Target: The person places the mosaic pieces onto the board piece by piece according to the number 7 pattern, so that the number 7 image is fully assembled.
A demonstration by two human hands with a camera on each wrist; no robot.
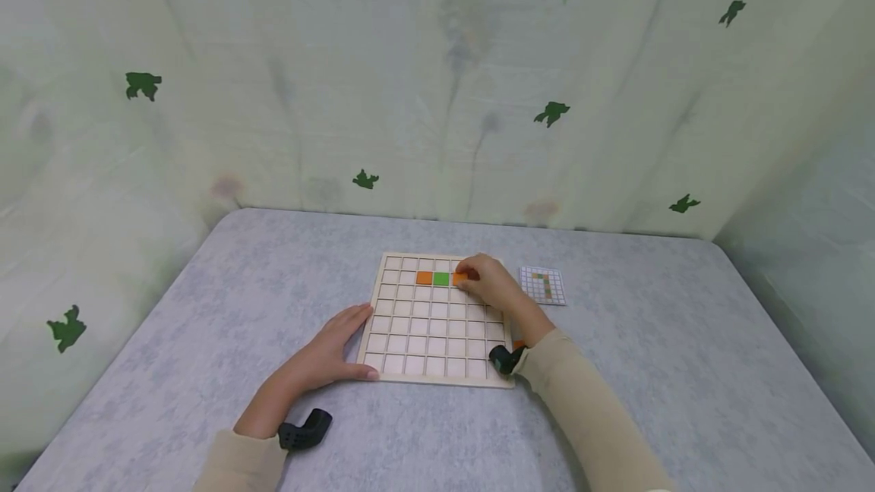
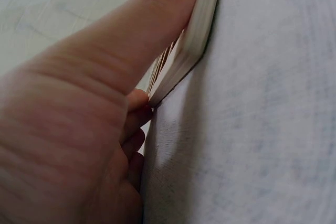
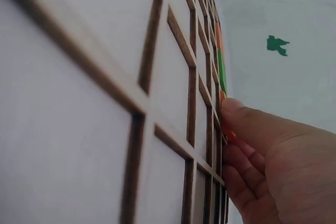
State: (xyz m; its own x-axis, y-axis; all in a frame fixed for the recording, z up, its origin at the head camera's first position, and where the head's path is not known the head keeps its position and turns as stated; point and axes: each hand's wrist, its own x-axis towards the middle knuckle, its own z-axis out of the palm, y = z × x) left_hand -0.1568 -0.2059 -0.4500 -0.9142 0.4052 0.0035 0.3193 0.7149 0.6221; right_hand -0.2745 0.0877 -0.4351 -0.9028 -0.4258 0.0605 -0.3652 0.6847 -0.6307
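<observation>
A square wooden grid board (image 1: pixel 444 381) lies on the table, its cells framed by thin strips. In its second row from the back, an orange tile (image 1: pixel 424 278) and a green tile (image 1: pixel 441 279) fill neighbouring cells. My right hand (image 1: pixel 494 285) pinches another orange tile (image 1: pixel 459 279) at the cell just right of the green one; the right wrist view shows thumb and fingers on it. My left hand (image 1: pixel 330 351) rests against the board's front left corner, with its thumb (image 2: pixel 152 22) extended along the front edge and its other fingers at the left side.
A small pattern card (image 1: pixel 542 285) with a coloured grid lies right of the board. Beside the board's right edge, a bit of orange (image 1: pixel 519 344) shows, mostly hidden by the right wrist and its black device (image 1: pixel 504 360). A leaf-patterned cloth (image 1: pixel 424 97) hangs behind the table.
</observation>
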